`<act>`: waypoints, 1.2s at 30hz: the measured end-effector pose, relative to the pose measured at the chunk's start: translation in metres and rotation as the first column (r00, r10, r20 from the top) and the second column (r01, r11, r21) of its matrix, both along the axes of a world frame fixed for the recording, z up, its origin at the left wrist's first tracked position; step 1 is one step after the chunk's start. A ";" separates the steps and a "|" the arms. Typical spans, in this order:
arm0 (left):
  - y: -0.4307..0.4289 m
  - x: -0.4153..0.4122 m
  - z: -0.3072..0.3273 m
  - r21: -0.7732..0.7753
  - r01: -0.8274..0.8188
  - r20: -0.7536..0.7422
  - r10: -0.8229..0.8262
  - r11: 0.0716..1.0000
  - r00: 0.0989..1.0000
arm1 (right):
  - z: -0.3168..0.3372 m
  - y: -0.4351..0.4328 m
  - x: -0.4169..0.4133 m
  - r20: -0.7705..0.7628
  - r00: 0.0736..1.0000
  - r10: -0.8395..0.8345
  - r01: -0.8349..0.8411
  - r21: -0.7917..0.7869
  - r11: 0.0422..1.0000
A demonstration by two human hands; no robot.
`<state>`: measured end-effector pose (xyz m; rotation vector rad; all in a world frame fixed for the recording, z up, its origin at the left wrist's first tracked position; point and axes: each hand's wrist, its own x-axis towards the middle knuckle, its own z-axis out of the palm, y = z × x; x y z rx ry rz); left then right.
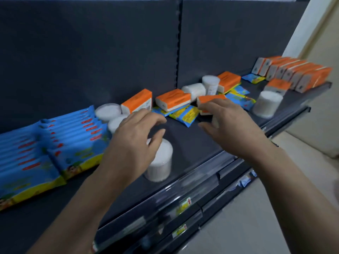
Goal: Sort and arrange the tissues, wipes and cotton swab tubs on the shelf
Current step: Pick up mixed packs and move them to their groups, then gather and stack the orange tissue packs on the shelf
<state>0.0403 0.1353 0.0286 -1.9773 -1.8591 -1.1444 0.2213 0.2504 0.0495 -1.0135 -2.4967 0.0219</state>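
Looking down on a dark shelf [192,143] carrying a row of large blue wipe packs [45,143] at the left, a row of orange tissue packs [297,74] standing at the far right, and a mixed jumble around small blue-yellow wipe sachets [185,114] in between. Hovering with the left grip [135,136] spread and loosely curled just above a cotton swab tub [161,162] standing near the front edge. Arching the right grip [231,123] over a loose orange tissue pack [211,99] mid-shelf, fingers at its top and thumb apart below; too blurred to tell whether pinching it.
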 end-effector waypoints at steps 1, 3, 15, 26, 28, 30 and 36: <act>0.013 0.016 0.000 0.000 0.002 -0.003 -0.002 1.000 1.000 | 0.000 0.012 0.015 -0.001 1.000 -0.002 0.002 0.002 1.000; 0.041 0.050 -0.001 -0.007 0.013 -0.004 -0.013 1.000 1.000 | 0.000 0.038 0.045 0.018 1.000 -0.011 0.011 -0.005 1.000; 0.130 0.135 -0.009 -0.161 -0.197 0.034 0.205 0.967 0.978 | -0.002 0.157 0.114 0.040 0.994 0.103 -0.099 -0.091 0.991; 0.180 0.090 -0.014 -0.145 -0.324 0.081 0.338 0.935 0.938 | -0.002 0.220 0.067 0.105 0.981 0.165 -0.157 -0.079 0.984; 0.193 0.085 -0.016 -0.155 -0.329 0.092 0.345 0.932 0.934 | -0.003 0.231 0.061 0.125 0.979 0.162 -0.153 -0.082 0.985; 0.204 0.078 -0.018 -0.169 -0.339 0.089 0.357 0.925 0.930 | -0.005 0.242 0.053 0.155 0.973 0.173 -0.158 -0.105 0.982; 0.227 0.051 -0.025 -0.269 -0.464 0.071 0.497 0.844 0.865 | -0.018 0.275 0.019 0.268 0.922 0.281 -0.211 -0.262 0.942</act>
